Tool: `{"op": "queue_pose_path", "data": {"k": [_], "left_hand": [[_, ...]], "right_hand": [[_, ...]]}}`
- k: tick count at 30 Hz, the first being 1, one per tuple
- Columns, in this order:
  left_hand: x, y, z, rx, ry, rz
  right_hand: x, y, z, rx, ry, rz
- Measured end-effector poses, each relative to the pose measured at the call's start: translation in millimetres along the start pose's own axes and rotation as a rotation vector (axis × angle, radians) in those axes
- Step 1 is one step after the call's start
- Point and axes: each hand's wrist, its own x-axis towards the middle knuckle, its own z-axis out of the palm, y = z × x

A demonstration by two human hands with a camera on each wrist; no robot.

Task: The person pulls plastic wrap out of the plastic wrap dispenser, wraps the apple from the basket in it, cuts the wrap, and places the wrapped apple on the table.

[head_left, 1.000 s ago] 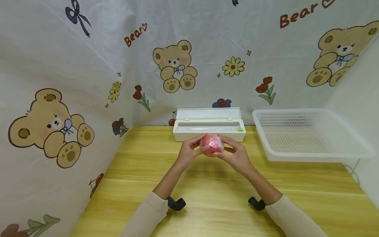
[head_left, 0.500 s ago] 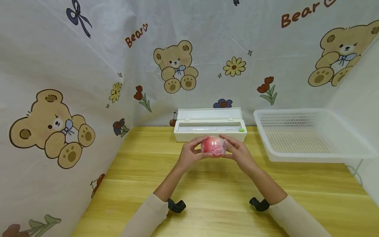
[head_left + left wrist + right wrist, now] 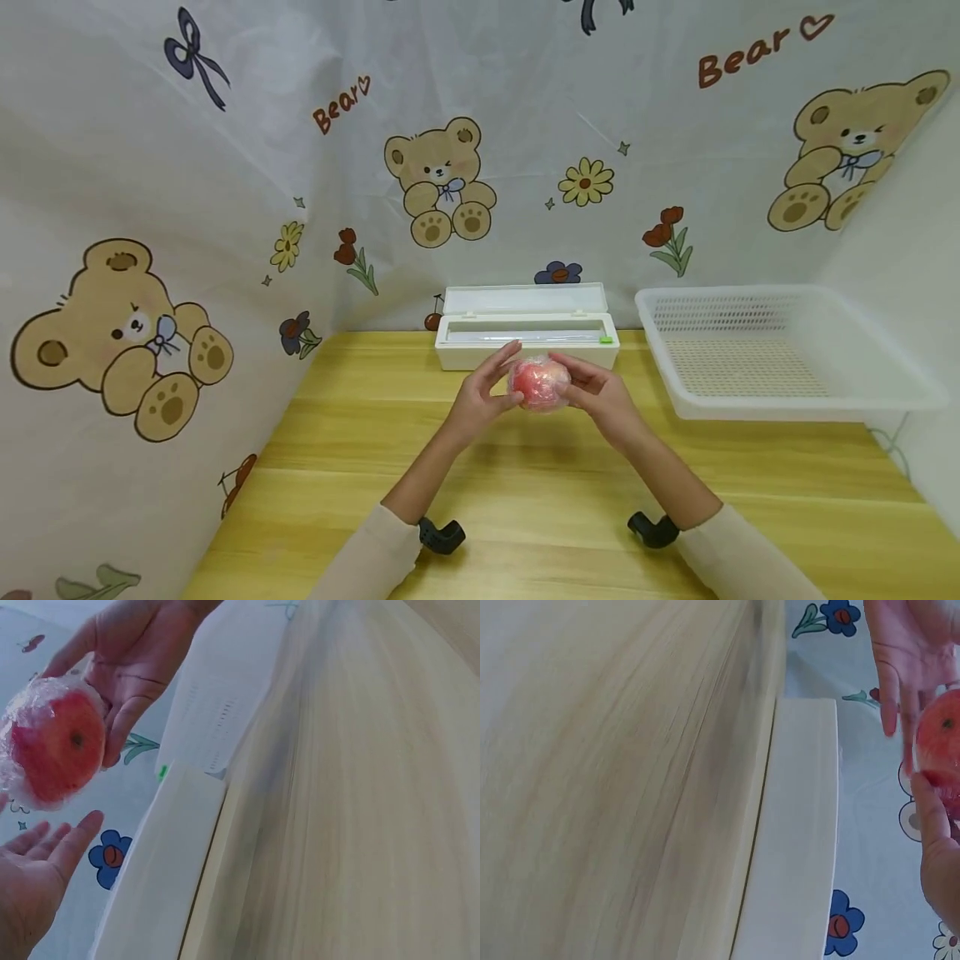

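A red apple (image 3: 538, 383) wrapped in clear plastic film is held up above the table, between both hands. My right hand (image 3: 609, 402) grips it from the right side, thumb in front and fingers behind. The left hand (image 3: 480, 398) is at its left; the thumb tip is at the film while the other fingers stand straight and apart from it. In the left wrist view, the apple (image 3: 64, 746) shows its dark dimple, crinkled film bunched on one side, and the left hand (image 3: 41, 874) has its fingers extended below it.
Behind the hands stands a white box (image 3: 525, 354) with its lid raised, a roll of clear film inside and a green slider at its right end. A white perforated basket (image 3: 795, 404) is at the right. Bear-printed cloth (image 3: 510, 200) hangs behind the wooden table (image 3: 525, 500).
The wrapped apple has been turned between the hands, showing more film in front. The left hand's fingers have come away from it. The head view has tilted slightly up.
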Motion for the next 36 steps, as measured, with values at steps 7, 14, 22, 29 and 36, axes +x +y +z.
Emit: {"op": "queue_pose_path", "data": {"k": [7, 14, 22, 29, 36], "left_hand": [[-1.7, -2.0, -0.4, -0.247, -0.01, -0.277], [-3.1, -4.5, 4.4, -0.257, 0.054, -0.278], [-3.5, -2.3, 6.0, -0.013, 0.007, -0.137], [-2.1, -3.0, 9.1, 0.05, -0.004, -0.1], [-6.2, -3.8, 11.2, 0.033, -0.012, -0.108]], "right_hand": [[-0.8, 6.2, 5.1, -0.108, -0.04, -0.211], [-1.5, 5.4, 9.5, -0.22, -0.033, -0.178], [3.2, 3.0, 12.5, -0.195, -0.006, 0.116], [2.1, 3.2, 11.7, -0.179, 0.015, 0.117], [-0.6, 5.2, 13.3, -0.162, 0.018, 0.105]]}}
